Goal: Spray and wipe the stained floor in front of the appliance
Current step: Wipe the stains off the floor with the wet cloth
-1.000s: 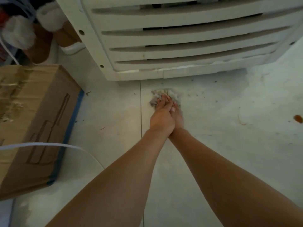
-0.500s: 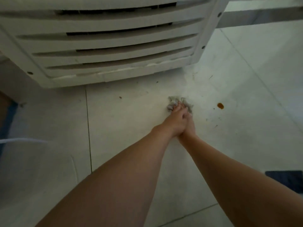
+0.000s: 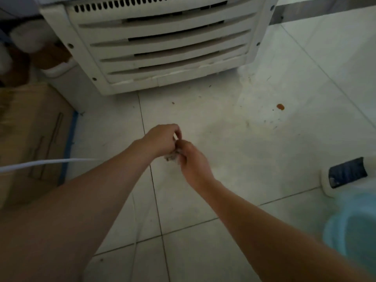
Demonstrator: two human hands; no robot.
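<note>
A white louvred appliance (image 3: 166,47) stands at the top of the view on pale floor tiles (image 3: 203,123). An orange-brown stain (image 3: 280,107) and dark specks lie on the floor to its front right. My right hand (image 3: 192,159) is closed around a dirty crumpled wad of tissue (image 3: 172,157), lifted above the floor. My left hand (image 3: 162,139) touches the wad from the left with pinched fingers. Most of the wad is hidden between the two hands.
A cardboard box with blue tape (image 3: 36,139) sits at the left, a white cable (image 3: 46,162) crossing it. A white bottle with a dark label (image 3: 345,174) lies at the right, above a light blue container (image 3: 354,224). Brown and white fluffy items (image 3: 26,49) are at the upper left.
The hands have come back from the floor near the appliance toward me and lifted. They are no longer stacked pressing the wad down; both now pinch it in the air.
</note>
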